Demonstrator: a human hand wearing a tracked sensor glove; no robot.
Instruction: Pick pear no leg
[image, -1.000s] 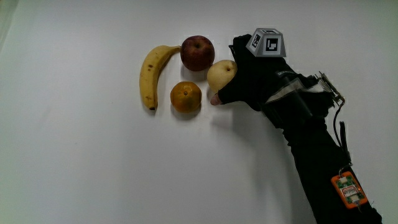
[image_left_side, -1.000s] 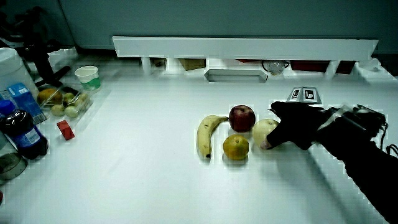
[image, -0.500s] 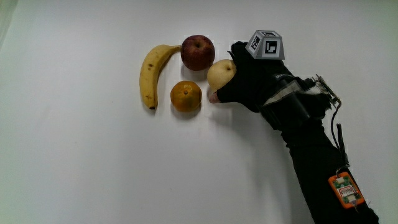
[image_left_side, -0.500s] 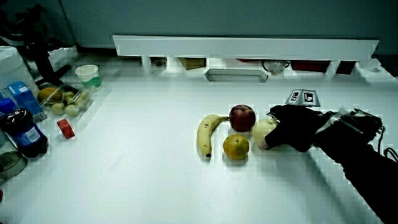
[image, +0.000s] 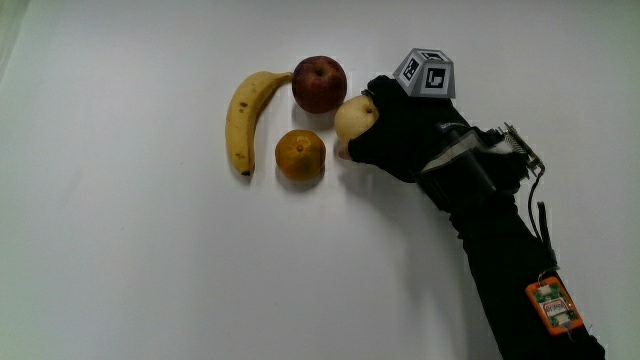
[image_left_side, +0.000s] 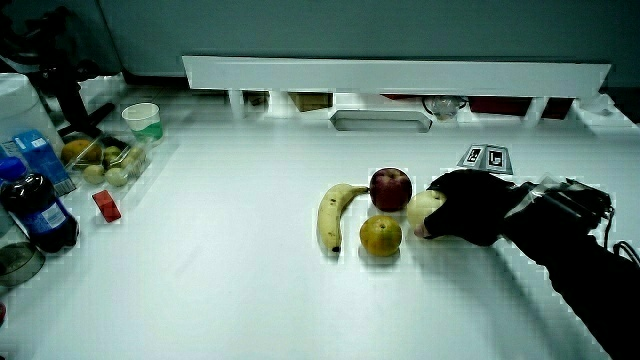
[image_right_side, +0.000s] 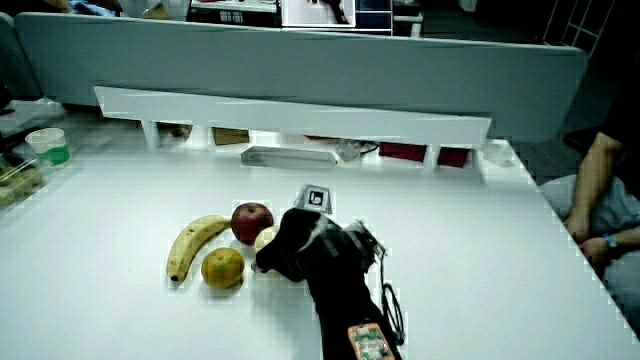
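Upper middle of the frame: your hand (image: 400, 135) has its fingers (image: 352, 148) clamped around the pear (image: 352, 116); it looks unlifted from the desk (image: 120, 260), so raising remains.

No word, brand or number can be read; the cube (image: 427, 73) on the hand (image: 400, 135) bears only black-and-white marker patterns.
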